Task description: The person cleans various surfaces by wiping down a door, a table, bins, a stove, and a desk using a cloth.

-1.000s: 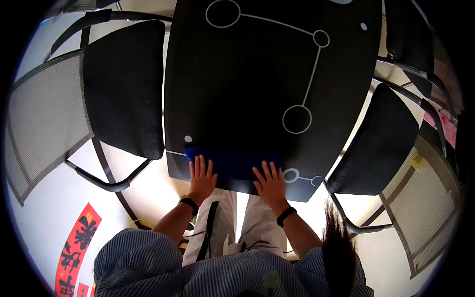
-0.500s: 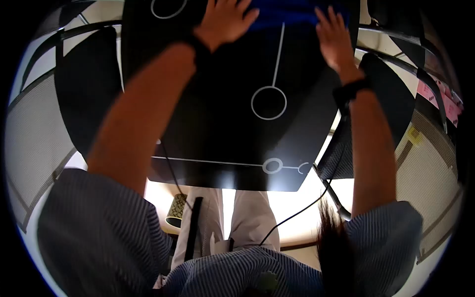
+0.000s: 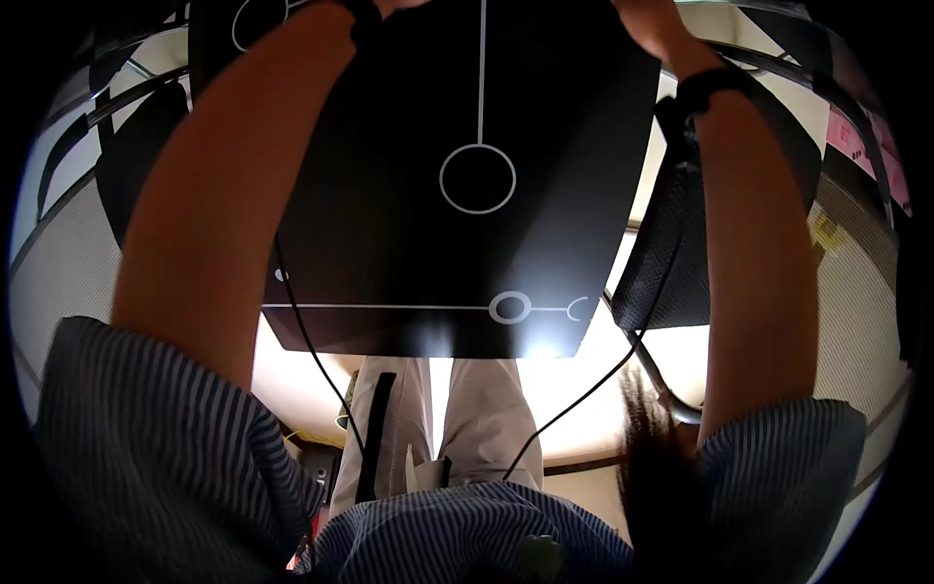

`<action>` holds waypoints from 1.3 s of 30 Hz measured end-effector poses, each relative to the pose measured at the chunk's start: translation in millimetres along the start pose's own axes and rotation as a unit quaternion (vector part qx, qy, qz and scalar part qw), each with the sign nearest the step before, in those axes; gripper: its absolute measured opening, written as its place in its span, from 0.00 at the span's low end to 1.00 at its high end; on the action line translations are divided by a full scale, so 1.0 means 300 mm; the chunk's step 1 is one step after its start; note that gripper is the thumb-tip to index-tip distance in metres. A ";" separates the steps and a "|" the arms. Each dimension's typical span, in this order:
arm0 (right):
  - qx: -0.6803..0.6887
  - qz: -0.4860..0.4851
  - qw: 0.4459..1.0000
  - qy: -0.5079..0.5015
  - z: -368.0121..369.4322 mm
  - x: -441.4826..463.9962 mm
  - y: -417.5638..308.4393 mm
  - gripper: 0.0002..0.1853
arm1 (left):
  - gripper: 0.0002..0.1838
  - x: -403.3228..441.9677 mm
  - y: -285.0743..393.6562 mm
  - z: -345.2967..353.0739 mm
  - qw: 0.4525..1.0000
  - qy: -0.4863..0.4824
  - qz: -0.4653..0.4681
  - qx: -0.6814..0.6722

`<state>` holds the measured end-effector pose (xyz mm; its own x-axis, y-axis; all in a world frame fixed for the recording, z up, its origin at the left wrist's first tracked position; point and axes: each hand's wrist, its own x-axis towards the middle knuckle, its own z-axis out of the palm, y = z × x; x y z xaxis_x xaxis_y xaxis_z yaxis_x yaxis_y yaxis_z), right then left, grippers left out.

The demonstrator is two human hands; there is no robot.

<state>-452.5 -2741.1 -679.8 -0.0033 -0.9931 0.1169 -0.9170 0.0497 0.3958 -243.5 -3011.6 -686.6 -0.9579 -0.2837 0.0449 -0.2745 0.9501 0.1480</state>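
Observation:
Reaching to the far end of the black tabletop [image 3: 389, 224], both my arms run up to the top edge of the view. Only a sliver of my left hand [image 3: 396, 5] shows, over the upper left part of the table. The back of my right hand [image 3: 650, 23] is in view at the table's upper right edge. The fingers of both hands are cut off by the frame, so whatever they touch is hidden. Each wrist wears a black band [image 3: 713, 90]. White lines and a ring [image 3: 478, 179] mark the dark surface.
Mesh chairs stand on both sides, one with a black seat [image 3: 666, 263] close to the table's right edge. Thin black cables [image 3: 584, 394] run from my wrists toward my body. Pink paper [image 3: 856, 141] lies at the far right. My legs are under the near edge.
Both hands have moved farther up, and their fingers have left the view. The blue cloth between them is out of sight too. The table now appears shifted left.

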 end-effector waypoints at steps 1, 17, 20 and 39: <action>-0.001 -0.002 1.000 0.007 -0.085 -0.027 -0.053 0.14 | 0.38 -0.062 0.042 -0.025 1.000 -0.003 0.016 -0.007; 0.379 0.333 0.797 -0.332 -0.980 -0.877 -1.170 0.30 | 0.32 -1.396 0.591 -0.271 0.945 -0.302 0.054 -0.111; 0.434 0.266 0.770 -0.385 -1.086 -0.966 -1.268 0.28 | 0.32 -1.666 0.631 -0.301 0.923 -0.368 0.080 -0.076; 0.370 0.222 0.885 -0.174 -0.543 0.278 -0.797 0.31 | 0.39 -0.725 -0.272 -0.278 0.985 -0.084 -0.147 -0.018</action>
<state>-168.6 -2818.6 -616.4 -0.4337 -0.8721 -0.2266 -0.8046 0.4880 -0.3382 -5.5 -3038.3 -626.1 -0.8383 -0.5184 -0.1691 -0.5427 0.8233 0.1661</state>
